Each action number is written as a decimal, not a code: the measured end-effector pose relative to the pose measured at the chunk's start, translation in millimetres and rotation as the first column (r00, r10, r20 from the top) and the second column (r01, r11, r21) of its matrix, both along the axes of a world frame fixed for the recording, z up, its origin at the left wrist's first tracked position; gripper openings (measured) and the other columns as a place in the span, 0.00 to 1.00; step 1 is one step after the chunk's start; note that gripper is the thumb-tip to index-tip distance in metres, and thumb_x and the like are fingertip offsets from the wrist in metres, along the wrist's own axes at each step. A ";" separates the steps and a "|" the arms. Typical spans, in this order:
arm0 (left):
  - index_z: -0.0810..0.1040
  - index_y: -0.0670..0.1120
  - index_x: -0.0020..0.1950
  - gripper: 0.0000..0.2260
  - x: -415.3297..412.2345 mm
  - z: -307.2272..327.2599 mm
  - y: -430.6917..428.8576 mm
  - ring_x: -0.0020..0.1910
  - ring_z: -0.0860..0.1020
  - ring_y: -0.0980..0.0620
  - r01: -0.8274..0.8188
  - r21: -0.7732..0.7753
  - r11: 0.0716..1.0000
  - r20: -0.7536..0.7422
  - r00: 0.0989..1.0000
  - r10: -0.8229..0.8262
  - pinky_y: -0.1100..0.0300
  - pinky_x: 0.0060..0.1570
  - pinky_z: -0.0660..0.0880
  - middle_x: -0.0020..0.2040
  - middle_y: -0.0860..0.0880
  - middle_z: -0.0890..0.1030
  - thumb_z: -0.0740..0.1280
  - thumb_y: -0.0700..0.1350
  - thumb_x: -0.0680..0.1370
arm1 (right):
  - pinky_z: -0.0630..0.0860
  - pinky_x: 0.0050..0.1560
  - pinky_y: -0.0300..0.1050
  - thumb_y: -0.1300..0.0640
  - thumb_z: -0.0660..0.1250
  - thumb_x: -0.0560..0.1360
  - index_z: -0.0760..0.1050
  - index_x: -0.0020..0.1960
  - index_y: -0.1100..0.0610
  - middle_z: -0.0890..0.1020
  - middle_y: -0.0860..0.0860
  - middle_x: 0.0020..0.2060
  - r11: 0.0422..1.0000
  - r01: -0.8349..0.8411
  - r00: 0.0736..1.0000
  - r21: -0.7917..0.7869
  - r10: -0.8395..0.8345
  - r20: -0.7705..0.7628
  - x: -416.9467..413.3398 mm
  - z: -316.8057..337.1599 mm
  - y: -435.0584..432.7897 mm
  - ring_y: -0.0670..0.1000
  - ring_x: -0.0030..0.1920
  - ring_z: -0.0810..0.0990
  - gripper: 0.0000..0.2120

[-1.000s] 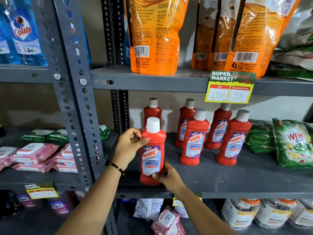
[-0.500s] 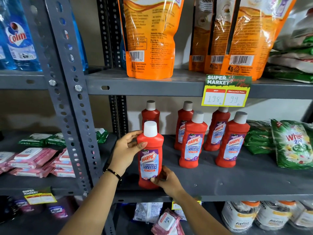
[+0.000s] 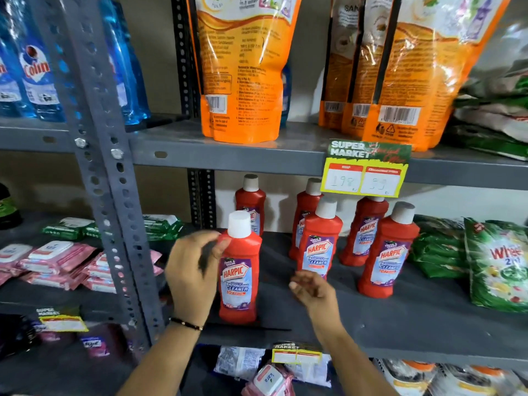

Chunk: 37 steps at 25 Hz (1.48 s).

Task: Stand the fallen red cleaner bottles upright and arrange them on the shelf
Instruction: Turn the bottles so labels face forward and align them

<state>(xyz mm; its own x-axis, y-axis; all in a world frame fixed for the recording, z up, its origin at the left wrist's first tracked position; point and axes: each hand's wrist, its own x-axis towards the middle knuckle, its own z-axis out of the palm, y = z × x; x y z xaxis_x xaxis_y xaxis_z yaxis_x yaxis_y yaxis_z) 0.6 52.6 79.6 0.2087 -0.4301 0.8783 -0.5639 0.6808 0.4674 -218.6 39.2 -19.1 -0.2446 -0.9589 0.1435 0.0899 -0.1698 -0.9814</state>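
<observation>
Several red Harpic cleaner bottles stand upright on the grey middle shelf (image 3: 414,321). The front-left bottle (image 3: 240,281) has a white cap and stands near the shelf's front edge. My left hand (image 3: 192,277) is against its left side, with the thumb on its red shoulder. My right hand (image 3: 313,292) hovers just right of that bottle, off it, fingers loosely curled and holding nothing. Behind it stands a back bottle (image 3: 251,205). To the right stands a group of red bottles, the nearest two being one (image 3: 320,244) and another (image 3: 388,258).
A grey perforated upright post (image 3: 108,178) stands left of my left hand. Green detergent packs (image 3: 498,267) fill the shelf's right end. A yellow price tag (image 3: 364,172) hangs from the upper shelf, which carries orange pouches (image 3: 243,67). Pink and green wipe packs (image 3: 57,258) lie on the left shelf.
My right hand has let go of the front-left bottle's base and drawn back to the right. The bottle now stands on the shelf with only my left hand on it.
</observation>
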 end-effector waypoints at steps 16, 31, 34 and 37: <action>0.70 0.39 0.64 0.18 -172.8 1.2 -95.1 0.54 0.74 0.53 0.662 0.582 0.473 -0.566 0.747 -0.349 0.79 0.40 0.72 0.60 0.40 0.77 0.65 0.42 0.75 | 0.79 0.47 0.39 0.64 0.72 0.68 0.72 0.56 0.57 0.81 0.56 0.54 0.975 -0.086 0.982 0.204 0.118 -0.151 -86.9 -16.7 -64.4 0.50 0.49 0.80 0.18; 0.73 0.46 0.63 0.17 -137.6 -8.4 -37.2 0.36 0.79 0.69 0.743 0.580 0.333 -0.603 0.667 -0.438 0.74 0.29 0.74 0.44 0.56 0.80 0.65 0.41 0.75 | 0.79 0.53 0.47 0.58 0.77 0.64 0.76 0.53 0.53 0.84 0.53 0.49 0.957 -0.107 0.926 0.269 0.194 -0.323 -87.5 -18.1 -6.3 0.50 0.50 0.81 0.19; 0.72 0.44 0.64 0.17 -136.6 -8.3 -32.1 0.35 0.79 0.70 0.748 0.566 0.347 -0.605 0.663 -0.441 0.74 0.29 0.74 0.44 0.56 0.80 0.65 0.40 0.75 | 0.79 0.53 0.49 0.59 0.77 0.63 0.76 0.48 0.51 0.84 0.54 0.48 0.959 -0.104 0.928 0.265 0.189 -0.321 -86.0 -15.0 -2.0 0.51 0.49 0.81 0.16; 0.72 0.43 0.64 0.17 -137.1 -8.4 -26.0 0.35 0.79 0.70 0.748 0.560 0.357 -0.601 0.663 -0.446 0.74 0.29 0.74 0.44 0.55 0.80 0.65 0.40 0.75 | 0.79 0.53 0.49 0.59 0.77 0.63 0.76 0.46 0.49 0.84 0.54 0.49 0.963 -0.107 0.923 0.248 0.189 -0.336 -85.7 -16.1 2.8 0.51 0.49 0.82 0.16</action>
<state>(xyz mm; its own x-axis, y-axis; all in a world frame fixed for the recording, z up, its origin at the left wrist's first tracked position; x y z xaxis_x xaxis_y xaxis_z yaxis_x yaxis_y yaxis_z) -136.5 26.6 71.2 -0.2144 -0.9674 0.1345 0.1185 0.1109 0.9867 -304.3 42.0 -35.3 -0.0699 -0.9972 -0.0254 -0.2626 0.0429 -0.9640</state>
